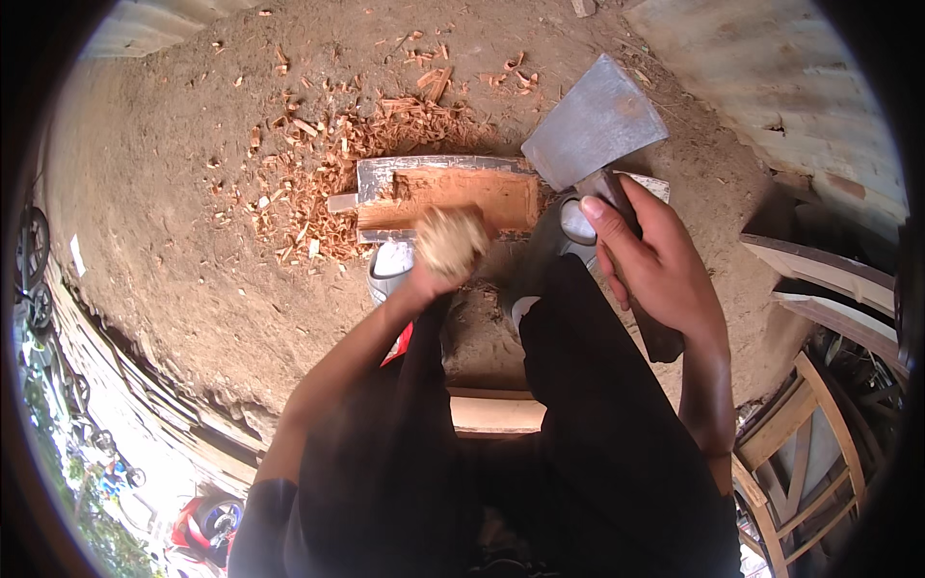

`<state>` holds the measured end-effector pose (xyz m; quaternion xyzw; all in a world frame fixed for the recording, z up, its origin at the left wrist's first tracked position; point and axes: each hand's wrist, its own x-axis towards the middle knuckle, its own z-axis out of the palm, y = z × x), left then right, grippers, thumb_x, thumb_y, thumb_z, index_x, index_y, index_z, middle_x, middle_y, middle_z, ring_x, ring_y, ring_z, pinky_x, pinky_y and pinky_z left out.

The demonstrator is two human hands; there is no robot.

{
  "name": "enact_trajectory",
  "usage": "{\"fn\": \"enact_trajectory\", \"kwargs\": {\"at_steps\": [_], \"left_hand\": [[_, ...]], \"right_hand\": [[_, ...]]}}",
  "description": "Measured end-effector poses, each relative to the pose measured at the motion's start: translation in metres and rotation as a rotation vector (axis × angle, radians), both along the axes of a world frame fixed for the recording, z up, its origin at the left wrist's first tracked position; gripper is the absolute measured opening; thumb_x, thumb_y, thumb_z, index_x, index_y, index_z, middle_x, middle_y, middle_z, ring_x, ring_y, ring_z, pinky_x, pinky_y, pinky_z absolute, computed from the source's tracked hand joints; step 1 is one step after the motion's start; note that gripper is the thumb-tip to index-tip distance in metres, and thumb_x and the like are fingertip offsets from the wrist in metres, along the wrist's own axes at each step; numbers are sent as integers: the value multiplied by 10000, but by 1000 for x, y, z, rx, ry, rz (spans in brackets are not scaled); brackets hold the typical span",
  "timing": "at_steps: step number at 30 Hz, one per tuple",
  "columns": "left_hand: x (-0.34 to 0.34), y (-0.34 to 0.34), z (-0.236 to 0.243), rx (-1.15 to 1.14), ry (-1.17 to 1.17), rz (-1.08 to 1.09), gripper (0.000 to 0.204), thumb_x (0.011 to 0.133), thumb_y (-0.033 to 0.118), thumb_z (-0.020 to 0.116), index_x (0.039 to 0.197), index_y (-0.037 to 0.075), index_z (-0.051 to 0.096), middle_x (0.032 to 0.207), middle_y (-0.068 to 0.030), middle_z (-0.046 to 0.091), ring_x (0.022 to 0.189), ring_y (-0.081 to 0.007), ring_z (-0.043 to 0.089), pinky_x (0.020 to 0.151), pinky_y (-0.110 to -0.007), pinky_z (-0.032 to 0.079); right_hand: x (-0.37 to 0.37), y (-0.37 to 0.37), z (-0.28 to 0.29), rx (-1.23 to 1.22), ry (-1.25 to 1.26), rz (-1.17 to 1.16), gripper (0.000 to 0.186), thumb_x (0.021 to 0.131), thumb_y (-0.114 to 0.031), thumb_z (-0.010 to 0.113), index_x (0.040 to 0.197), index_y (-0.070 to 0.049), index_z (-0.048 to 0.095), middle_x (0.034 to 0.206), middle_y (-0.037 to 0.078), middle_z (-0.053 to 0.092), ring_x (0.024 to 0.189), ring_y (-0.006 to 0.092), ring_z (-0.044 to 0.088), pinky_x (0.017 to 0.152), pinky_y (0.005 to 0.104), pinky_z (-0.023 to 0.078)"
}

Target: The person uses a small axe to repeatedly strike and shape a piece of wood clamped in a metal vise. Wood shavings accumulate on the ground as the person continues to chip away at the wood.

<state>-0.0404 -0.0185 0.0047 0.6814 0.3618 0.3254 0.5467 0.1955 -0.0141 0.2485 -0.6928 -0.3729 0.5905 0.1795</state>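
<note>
My right hand (660, 260) is closed round the dark wooden handle of a broad-bladed axe (597, 120). Its grey blade points away from me, tilted over the far right end of a hollowed wooden piece (462, 197). That piece lies crosswise ahead of me, with dark worn edges and a freshly cut reddish inside. In front of its near edge, my left hand (438, 280) is closed on a tan, roundish thing (451, 241). Motion blurs it, so its kind is unclear, and it covers part of the hollow.
Wood shavings (405, 125) lie over the dirt floor (173, 173). Two grey, white-topped round things (393, 260) stand near the piece's ends. At right are curved boards (819, 260) and a wooden frame (805, 462). Corrugated sheeting (771, 87) borders the far right.
</note>
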Motion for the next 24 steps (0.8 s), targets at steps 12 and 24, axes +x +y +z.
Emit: {"fn": "enact_trajectory", "kwargs": {"at_steps": [12,24], "left_hand": [[22,43,41,-628,69,341,404,932,417,729,825,35,649,688,-37,580,614,-132,530,578,-320,442],[42,40,33,43,241,-178,237,888,220,646,1073,81,702,1095,-136,714,1102,-354,634,1031,-478,444]], "right_hand": [[-6,13,13,-33,-16,-7,392,1054,-401,557,995,-14,541,638,25,531,464,95,504,432,261,400],[-47,32,77,243,-152,-51,409,1069,-279,505,1243,86,571,655,-2,467,522,46,378,469,205,311]]}}
